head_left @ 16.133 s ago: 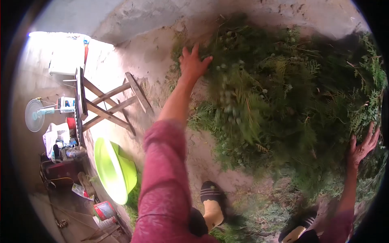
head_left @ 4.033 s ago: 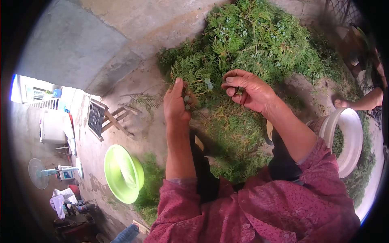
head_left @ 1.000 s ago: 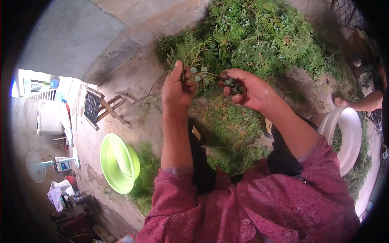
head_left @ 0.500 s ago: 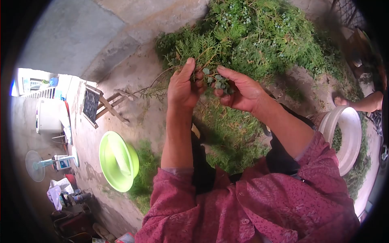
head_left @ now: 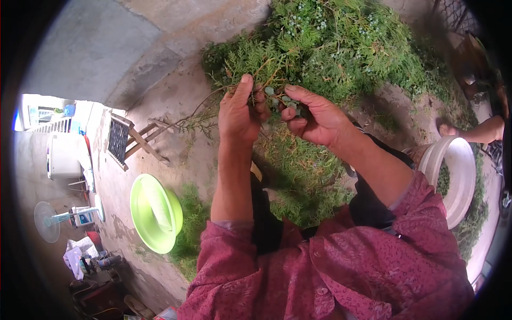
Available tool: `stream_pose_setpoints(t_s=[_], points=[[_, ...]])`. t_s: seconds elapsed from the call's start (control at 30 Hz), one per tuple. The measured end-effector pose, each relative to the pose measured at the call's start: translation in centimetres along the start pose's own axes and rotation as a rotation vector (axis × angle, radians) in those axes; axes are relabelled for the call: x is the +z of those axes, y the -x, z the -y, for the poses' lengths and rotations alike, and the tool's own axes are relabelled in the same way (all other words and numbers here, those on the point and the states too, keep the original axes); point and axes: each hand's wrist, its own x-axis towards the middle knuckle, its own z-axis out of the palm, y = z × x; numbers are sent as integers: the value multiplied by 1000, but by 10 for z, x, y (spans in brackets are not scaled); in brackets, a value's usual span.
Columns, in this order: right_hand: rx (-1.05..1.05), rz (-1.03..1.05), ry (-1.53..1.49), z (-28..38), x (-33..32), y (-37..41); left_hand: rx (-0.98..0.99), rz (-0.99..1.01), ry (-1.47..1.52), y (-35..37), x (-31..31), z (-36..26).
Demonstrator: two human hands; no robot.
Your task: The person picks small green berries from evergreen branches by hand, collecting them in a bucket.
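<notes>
My left hand (head_left: 238,114) is closed around a leafy cypress branch (head_left: 255,74), whose thin bare stem (head_left: 207,100) runs out to the lower left. Beside it, my right hand (head_left: 322,120) has its thumb and fingers curled in at a cluster of blue-green cones (head_left: 273,97) on that branch. Some of the cones lie partly hidden between the fingers. Both hands are close together, in front of a large pile of cut cypress branches (head_left: 346,58).
A lime-green basin (head_left: 140,213) stands at the left on the concrete floor, near a folding stool (head_left: 140,140) and a fan (head_left: 50,220). To the right is a white bucket (head_left: 467,181) with green cones inside. Another person's bare foot (head_left: 472,129) shows behind it. Loose sprigs (head_left: 306,170) litter the floor.
Both hands have shifted very slightly to the left. My right fingers have changed their hold around the cones, and fewer cones show between them. The left hand keeps the branch.
</notes>
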Motion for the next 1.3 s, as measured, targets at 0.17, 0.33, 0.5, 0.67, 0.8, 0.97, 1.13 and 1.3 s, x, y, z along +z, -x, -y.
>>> stream_pose_setpoints(t_s=[0.17,0.33,0.5,0.67,0.8,0.97,1.13,1.3], points=[[-12,118,67,0,3,3,-13,-32,-21,-5,-5,5],[-102,92,145,0,3,5,-14,-97,15,-1,0,3],[-328,-23,140,31,2,15,170,-1,241,-21,-47,-10],[-139,97,134,25,6,14,247,-259,-137,3,-7,-6],[-58,147,207,25,12,11,293,-287,-257,4,0,-1],[-246,-153,782,18,19,7,344,-277,-416,7,7,3],[-203,-171,1159,17,12,2,359,-65,-699,12,8,15],[-251,-211,1141,24,17,15,332,-60,-646,20,25,16]])
